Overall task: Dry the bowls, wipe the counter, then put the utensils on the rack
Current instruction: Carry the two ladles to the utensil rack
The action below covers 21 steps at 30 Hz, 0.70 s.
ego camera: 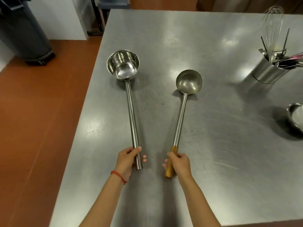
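Left hand: the left hand is wrapped around the near end of the long steel handle of the deep dipper; a red bracelet is on this wrist.
Right hand: the right hand is wrapped around the wooden grip of the round ladle.
Deep dipper: its shiny, pot-shaped cup is at the far end of the handle, open side up, near the left edge of the counter. I cannot tell if the cup touches the counter.
Round ladle: its bowl is to the right of the dipper cup and a little nearer, open side up; the two handles run side by side and are apart.
Counter: a steel top with scratches and light reflections; the part between and around the two utensils is bare.
Utensil holder: a steel cylinder stands far right on the counter, well apart from the ladle, with a whisk, thin dark sticks and other tools in it.
Bowl: a steel bowl is at the right edge, cut off by the frame.
Floor side: a grey bin stands on the red-brown floor, far left.
In the way: nothing lies between the hands and the utensil cups.
Writing: no label or brand can be read.
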{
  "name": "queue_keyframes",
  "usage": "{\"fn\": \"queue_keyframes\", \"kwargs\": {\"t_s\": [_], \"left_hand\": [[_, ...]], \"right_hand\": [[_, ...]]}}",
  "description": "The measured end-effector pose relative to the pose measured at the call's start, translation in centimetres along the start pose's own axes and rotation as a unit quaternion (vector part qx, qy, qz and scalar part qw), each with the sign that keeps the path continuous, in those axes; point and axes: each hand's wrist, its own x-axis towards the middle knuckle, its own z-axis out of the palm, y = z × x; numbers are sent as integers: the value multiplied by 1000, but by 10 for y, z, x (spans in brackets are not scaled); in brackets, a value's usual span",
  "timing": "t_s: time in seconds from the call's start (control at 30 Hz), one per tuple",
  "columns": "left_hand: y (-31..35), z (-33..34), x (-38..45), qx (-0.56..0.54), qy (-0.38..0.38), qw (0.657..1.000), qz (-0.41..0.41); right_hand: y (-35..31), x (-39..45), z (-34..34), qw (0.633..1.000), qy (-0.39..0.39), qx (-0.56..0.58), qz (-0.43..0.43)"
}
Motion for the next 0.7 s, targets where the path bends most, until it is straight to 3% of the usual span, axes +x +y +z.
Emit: {"fn": "queue_keyframes", "kwargs": {"t_s": [0.07,0.17,0.47,0.7], "left_hand": [[3,1,-3,-74,-25,997,-26],[3,-1,-4,-118,-55,991,-39],[9,-2,-17,10,-14,1000,24],[-8,-4,-53,3,-6,999,41]], "right_hand": [[-4,-5,-1,993,-24,110,45],[-5,-8,-1,993,-5,114,28],[-12,-28,-7,995,12,92,-36],[-7,-49,-26,996,-38,44,-61]]}}
